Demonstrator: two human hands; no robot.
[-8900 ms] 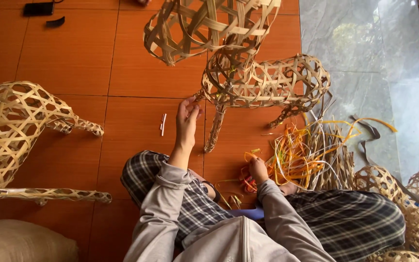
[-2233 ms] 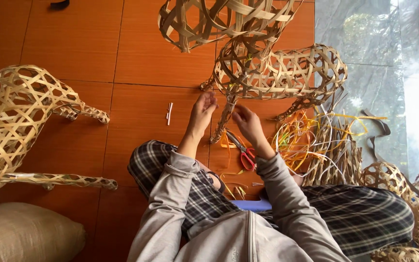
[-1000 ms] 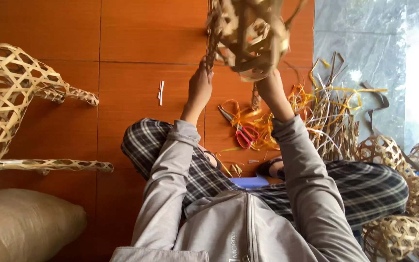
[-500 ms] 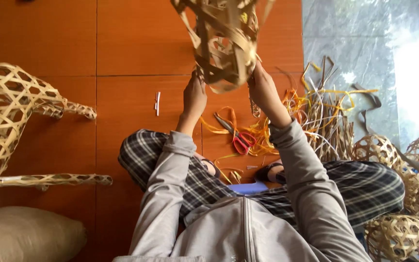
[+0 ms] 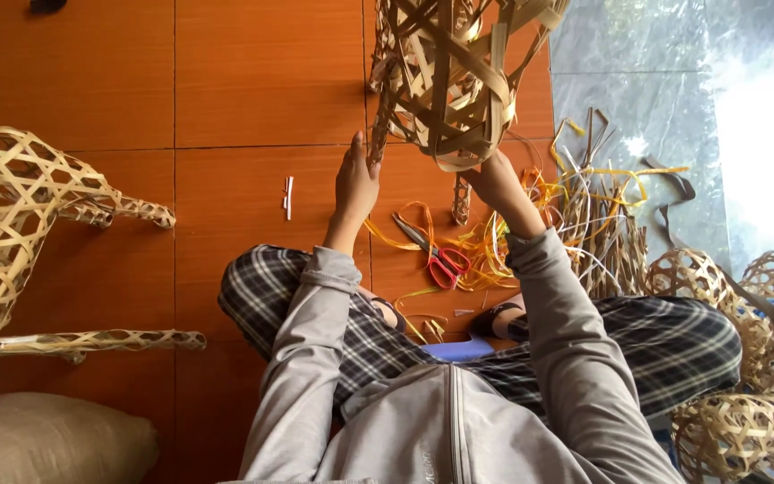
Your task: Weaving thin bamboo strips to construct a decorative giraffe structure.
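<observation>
I sit cross-legged on an orange tiled floor, holding up a woven bamboo animal figure (image 5: 450,72) in front of me. My left hand (image 5: 354,184) grips one of its thin woven legs at the left. My right hand (image 5: 497,179) holds the underside of its open-weave body at the right. Another leg (image 5: 461,199) hangs down between my hands. Red-handled scissors (image 5: 436,255) lie on the floor below the figure, among loose orange and yellow strips (image 5: 485,251).
A finished woven bamboo animal (image 5: 20,233) lies on its side at the left. A pile of bamboo strips (image 5: 602,215) sits at the right, with woven balls (image 5: 745,358) beyond my right knee. A small white piece (image 5: 288,197) lies on the floor. A beige cushion (image 5: 47,444) fills the lower left.
The figure lay on the floor earlier. Both hands took hold of it, lifted it and turned it upright toward the camera, leaving the scissors on the floor.
</observation>
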